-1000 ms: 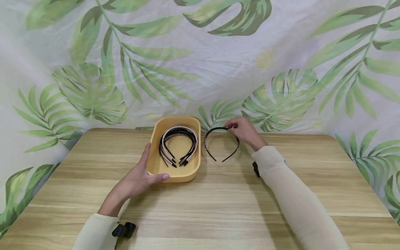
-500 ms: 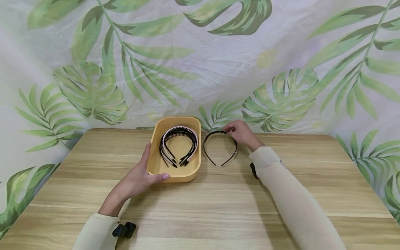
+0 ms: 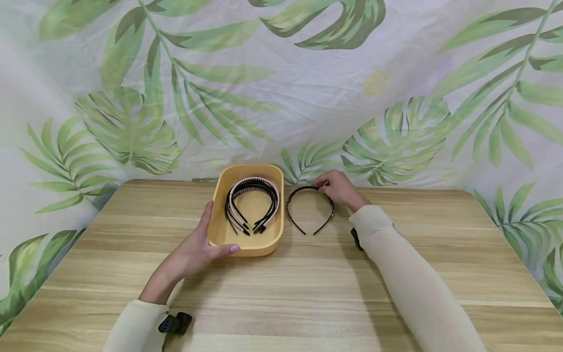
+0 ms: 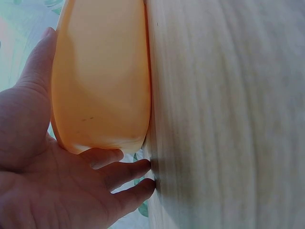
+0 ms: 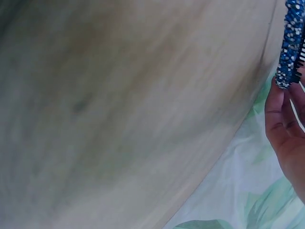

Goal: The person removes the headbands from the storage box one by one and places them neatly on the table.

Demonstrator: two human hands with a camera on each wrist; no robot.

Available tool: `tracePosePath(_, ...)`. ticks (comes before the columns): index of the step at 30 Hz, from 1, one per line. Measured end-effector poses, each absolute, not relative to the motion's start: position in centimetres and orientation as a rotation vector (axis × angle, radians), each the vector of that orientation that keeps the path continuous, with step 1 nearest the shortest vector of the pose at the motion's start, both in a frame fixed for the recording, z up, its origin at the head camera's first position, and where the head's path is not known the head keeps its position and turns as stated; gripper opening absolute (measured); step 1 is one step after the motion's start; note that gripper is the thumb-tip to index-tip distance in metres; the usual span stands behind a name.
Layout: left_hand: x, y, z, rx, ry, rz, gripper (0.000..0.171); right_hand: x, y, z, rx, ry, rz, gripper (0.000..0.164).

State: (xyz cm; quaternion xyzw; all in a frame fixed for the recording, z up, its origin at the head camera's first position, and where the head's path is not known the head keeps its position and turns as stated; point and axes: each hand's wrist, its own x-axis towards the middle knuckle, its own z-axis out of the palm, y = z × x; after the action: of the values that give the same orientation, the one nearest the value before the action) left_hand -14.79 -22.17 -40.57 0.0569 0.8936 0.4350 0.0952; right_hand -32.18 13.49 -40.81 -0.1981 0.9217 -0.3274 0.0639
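Note:
My left hand (image 3: 193,254) grips the near left corner of a yellow rectangular box (image 3: 255,252), its thumb along the near side. The left wrist view shows the fingers bent against the box's wall (image 4: 102,81). Several black and pale pink headbands (image 3: 253,183) lie nested inside the box, arches at the far end. Right of the box, my right hand (image 3: 339,188) pinches a dark headband (image 3: 303,187) by the top of its arch, tips toward me. Up close in the right wrist view, this headband (image 5: 289,47) has blue and silver glitter and small teeth.
The wood-grain table (image 3: 281,303) stretches in front of the box and to both sides. Behind its far edge hangs a pale cloth (image 3: 308,98) printed with green leaves. Both sleeves carry small black wrist devices (image 3: 175,323).
My right hand has brought the headband slightly toward me and to the left, then nearly stopped. The left hand and the box have stayed in place.

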Motion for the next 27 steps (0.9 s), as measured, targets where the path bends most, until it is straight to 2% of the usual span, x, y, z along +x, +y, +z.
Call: tracePosePath(27, -14.77, -22.21, -40.44, 0.171, 2.660, 1.273, 0.137, -32.47, 13.02, -40.99, -0.564, 2.782, -0.910, 0.033)
